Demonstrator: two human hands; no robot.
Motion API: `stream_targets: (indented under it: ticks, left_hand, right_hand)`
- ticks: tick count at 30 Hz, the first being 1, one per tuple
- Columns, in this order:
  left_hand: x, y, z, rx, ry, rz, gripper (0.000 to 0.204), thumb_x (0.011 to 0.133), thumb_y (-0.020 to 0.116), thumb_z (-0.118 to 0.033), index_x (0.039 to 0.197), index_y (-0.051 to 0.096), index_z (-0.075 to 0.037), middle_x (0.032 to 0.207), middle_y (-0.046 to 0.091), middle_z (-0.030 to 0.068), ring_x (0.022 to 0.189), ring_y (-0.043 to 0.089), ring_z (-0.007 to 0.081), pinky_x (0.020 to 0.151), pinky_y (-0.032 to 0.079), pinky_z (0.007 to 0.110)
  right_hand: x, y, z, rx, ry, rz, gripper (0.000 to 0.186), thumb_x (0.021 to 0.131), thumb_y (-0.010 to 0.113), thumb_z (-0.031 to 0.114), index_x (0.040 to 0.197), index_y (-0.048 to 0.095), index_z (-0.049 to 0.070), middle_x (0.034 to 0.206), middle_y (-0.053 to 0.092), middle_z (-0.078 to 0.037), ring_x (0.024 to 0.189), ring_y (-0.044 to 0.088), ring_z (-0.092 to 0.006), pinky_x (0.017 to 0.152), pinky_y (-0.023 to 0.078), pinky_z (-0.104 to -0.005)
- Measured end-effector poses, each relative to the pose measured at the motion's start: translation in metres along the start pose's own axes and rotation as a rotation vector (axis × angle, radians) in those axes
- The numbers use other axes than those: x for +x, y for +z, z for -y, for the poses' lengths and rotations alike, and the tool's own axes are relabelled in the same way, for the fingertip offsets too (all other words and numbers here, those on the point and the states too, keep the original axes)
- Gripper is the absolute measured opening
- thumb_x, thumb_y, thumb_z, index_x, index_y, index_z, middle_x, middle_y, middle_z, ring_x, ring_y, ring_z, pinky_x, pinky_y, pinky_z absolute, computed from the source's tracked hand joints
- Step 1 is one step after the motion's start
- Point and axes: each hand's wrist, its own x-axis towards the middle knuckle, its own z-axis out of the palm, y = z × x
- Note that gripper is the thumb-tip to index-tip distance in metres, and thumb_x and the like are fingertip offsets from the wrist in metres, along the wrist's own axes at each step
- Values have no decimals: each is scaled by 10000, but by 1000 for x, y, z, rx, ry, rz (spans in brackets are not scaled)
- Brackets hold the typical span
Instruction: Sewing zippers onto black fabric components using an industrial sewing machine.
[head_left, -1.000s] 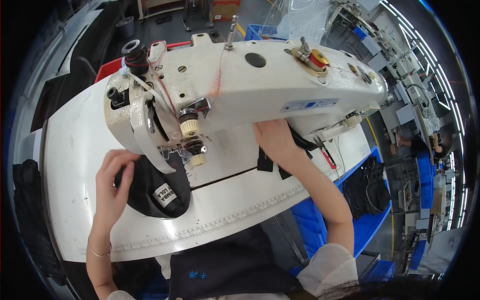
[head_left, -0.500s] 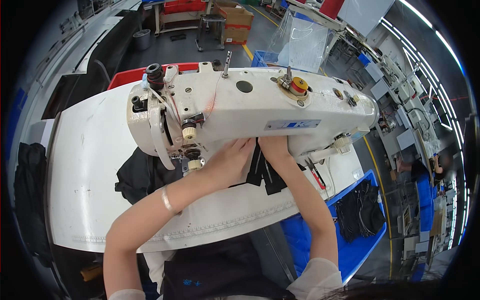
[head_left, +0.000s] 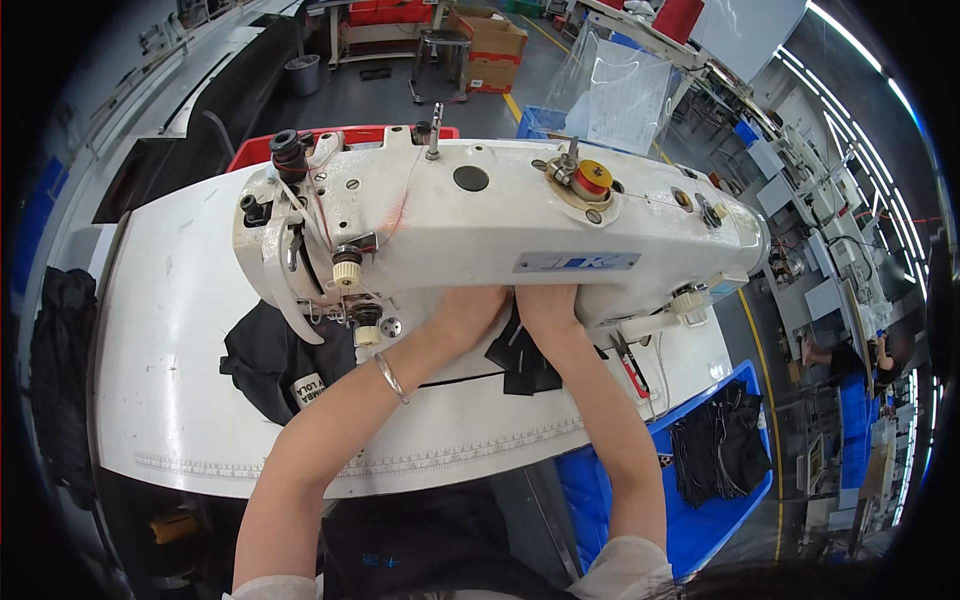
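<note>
White table (head_left: 190, 420) spanned most of the view, a ruler scale along its near edge. Sewing machine (head_left: 450, 225) stood across it, needle end to my left. Blue bin (head_left: 590, 495) sat at the table's right, holding dark pieces (head_left: 722, 440). Black cloth (head_left: 262, 355) lay rumpled on the table, partly beneath the needle end. My left hand (head_left: 472, 310) and right hand (head_left: 547, 308) were side by side, reaching under the machine's arm; fingers hidden behind it, so I could not tell whether either was spread or pinching. Black strips (head_left: 530, 372) ran out between them onto the tabletop; grip on these not visible. Red-handled snips (head_left: 631, 366) lay right of my right forearm. Bracelet (head_left: 391, 378) circled my left wrist. White label (head_left: 307, 387) showed on the cloth, beside my left forearm.
</note>
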Motion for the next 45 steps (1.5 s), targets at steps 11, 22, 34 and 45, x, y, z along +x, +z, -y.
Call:
stream_targets:
  ticks: [11,22,34,45]
  left_hand:
    - [1,-5,-8,97,177,144,287,817,577,-158,1061,591,-7,1055,593,181,982,569,347,871,456,419]
    - [-12,1,-6,138,189,-170,253,881,557,-206,1044,598,-17,972,614,183,972,571,323,854,448,417]
    - [-190,-191,-93,-909,-686,976,195,894,614,-178,943,657,6,713,635,41,803,585,93,744,459,254]
    - [-224,-209,-102,-399,-319,20,255,750,595,79,975,664,-19,785,581,75,687,582,150,629,464,258]
  right_hand:
    - [-9,-14,-4,-198,-108,184,295,720,581,69,1008,603,12,972,587,-143,824,605,-320,735,481,-418]
    - [-96,-239,58,968,795,355,269,803,588,-100,1060,633,-35,886,655,-73,724,621,-134,630,501,-260]
    - [-112,-176,122,1312,361,995,373,856,639,84,1211,554,6,1135,610,-48,1012,541,-88,906,424,-255]
    - [-117,-118,201,1275,90,287,366,748,715,0,1103,640,49,954,610,-85,899,594,-184,812,474,-288]
